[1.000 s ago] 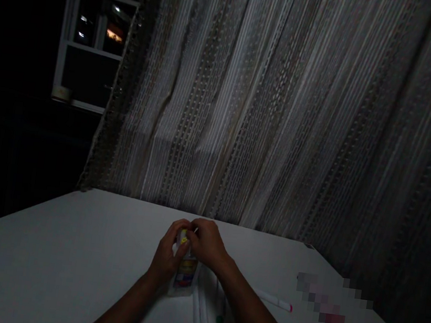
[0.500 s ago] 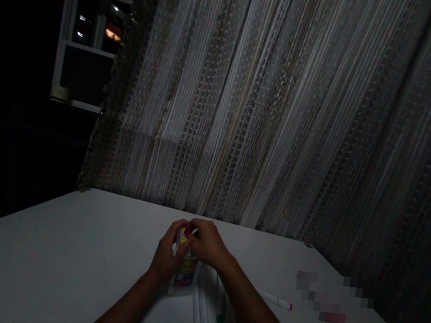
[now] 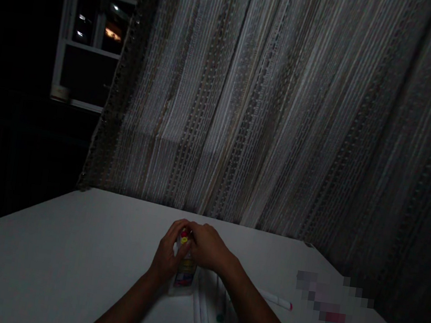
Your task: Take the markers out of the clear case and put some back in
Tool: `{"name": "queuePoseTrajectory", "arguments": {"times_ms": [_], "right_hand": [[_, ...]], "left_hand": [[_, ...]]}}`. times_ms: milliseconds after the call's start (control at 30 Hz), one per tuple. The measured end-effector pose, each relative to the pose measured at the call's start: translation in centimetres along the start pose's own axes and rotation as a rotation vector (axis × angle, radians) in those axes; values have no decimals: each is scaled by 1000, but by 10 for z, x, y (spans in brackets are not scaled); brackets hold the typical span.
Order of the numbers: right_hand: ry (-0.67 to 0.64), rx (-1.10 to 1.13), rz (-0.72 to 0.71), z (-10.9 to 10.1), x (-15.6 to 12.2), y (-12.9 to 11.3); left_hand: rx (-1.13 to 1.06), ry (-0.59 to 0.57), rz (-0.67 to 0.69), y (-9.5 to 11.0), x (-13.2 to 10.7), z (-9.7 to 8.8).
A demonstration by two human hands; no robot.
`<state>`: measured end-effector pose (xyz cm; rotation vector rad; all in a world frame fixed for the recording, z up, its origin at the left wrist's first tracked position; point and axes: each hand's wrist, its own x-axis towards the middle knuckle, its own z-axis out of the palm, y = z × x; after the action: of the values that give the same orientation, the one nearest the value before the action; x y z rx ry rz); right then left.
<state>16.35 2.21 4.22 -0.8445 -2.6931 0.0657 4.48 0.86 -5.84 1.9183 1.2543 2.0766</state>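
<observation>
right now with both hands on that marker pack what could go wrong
The left hand and right hand pinch the marker pack at its top, so it may tip. Loose markers lie under the right forearm and could roll. Dim light hides detail.

Two bare forearms, no sleeves, left hand [image 3: 165, 255], right hand [image 3: 208, 248], no rings

Matt, smooth white table [image 3: 69, 248]; woven, openwork cloth curtain [image 3: 265, 110]; clear plastic packet [image 3: 184, 276] with glossy label.
</observation>
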Motion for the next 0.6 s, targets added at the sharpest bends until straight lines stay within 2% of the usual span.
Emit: {"name": "queuePoseTrajectory", "arguments": {"times_ms": [133,233,367,600], "right_hand": [[-110,107,-49,-3,4,2],[-163,161,-32,-4,5,2],[-169,94,-5,-4,5,0],[-143,232,28,-1,6,2]], "left_hand": [[15,14,-12,-1,0,1],[11,25,-19,-1,0,1],[11,25,-1,-3,0,2],[34,5,45,-6,0,2]]}}
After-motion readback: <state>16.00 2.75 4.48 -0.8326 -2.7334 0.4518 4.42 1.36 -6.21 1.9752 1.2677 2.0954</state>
